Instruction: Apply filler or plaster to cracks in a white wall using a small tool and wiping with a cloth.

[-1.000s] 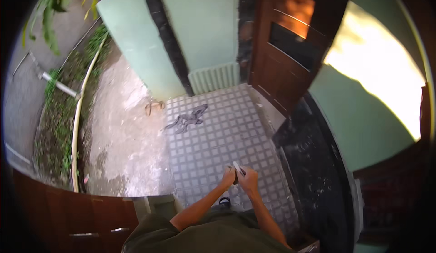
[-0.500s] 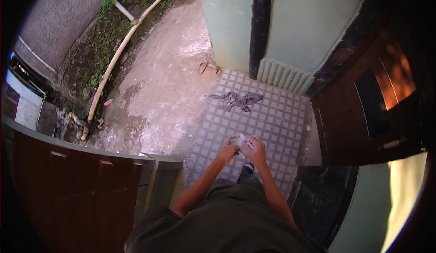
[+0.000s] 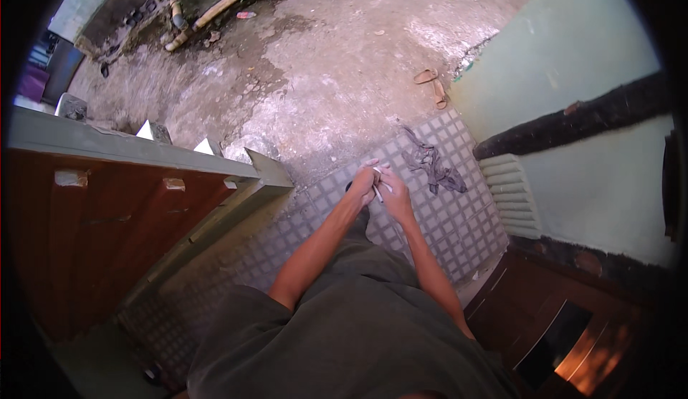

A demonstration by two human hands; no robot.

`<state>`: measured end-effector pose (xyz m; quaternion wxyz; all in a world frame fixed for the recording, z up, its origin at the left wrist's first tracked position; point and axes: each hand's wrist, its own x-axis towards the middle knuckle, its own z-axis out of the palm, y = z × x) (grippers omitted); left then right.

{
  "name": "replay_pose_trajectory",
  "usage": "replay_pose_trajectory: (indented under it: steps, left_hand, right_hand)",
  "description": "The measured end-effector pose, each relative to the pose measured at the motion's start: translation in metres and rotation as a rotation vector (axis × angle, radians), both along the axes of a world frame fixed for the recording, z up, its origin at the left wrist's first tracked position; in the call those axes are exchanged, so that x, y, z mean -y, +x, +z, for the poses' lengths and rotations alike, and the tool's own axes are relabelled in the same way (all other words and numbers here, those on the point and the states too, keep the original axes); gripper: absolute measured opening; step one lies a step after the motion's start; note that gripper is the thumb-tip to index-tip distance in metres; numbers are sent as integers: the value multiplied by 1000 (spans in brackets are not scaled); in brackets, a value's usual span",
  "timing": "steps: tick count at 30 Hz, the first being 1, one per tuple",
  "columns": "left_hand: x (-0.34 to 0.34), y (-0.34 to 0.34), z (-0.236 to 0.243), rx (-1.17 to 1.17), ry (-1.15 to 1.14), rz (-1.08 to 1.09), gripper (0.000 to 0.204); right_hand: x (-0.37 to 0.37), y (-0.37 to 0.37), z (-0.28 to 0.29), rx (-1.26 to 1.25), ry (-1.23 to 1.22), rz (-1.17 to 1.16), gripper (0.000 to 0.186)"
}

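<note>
My left hand (image 3: 362, 185) and my right hand (image 3: 395, 200) are close together in front of my body, over the tiled floor. Both have their fingers curled round a small whitish thing (image 3: 378, 193), with a narrow pale edge showing between them. Its kind I cannot make out, as the fingers hide most of it. Just beyond the hands, a crumpled greyish-purple cloth (image 3: 434, 166) lies on the tiles, touched by neither hand.
Patterned tiles (image 3: 459, 231) lie underfoot, meeting rough concrete (image 3: 322, 105). Brown sandals (image 3: 434, 87) lie beyond the cloth. A brown wooden panel (image 3: 107, 220) with a pale ledge stands at left. A green wall (image 3: 573, 55) and a brown door (image 3: 545, 327) are at right.
My view and body have turned to the left, so the cloth and sandals now appear farther right. The hands have drawn closer around the whitish thing, which shows less.
</note>
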<state>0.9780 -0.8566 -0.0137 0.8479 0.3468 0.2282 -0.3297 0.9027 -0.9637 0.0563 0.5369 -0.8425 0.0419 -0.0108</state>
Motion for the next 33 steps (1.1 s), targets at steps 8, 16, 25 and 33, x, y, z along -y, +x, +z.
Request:
replay_pose_trajectory:
  steps: [8, 16, 25, 33]
  left_hand:
    - [-62, 102, 11, -192, 38, 473, 79]
    - [-144, 210, 35, 64, 21, 631, 45]
    - [-263, 349, 33, 200, 419, 592, 39]
    - [-378, 439, 82, 163, 297, 838, 34]
  right_hand:
    - [-47, 149, -6, -38, -5, 351, 29]
    - [-102, 325, -23, -601, 227, 490, 19]
    - [-220, 555, -29, -498, -2, 1016, 25]
    - [-369, 699, 10, -1281, 347, 1316, 21]
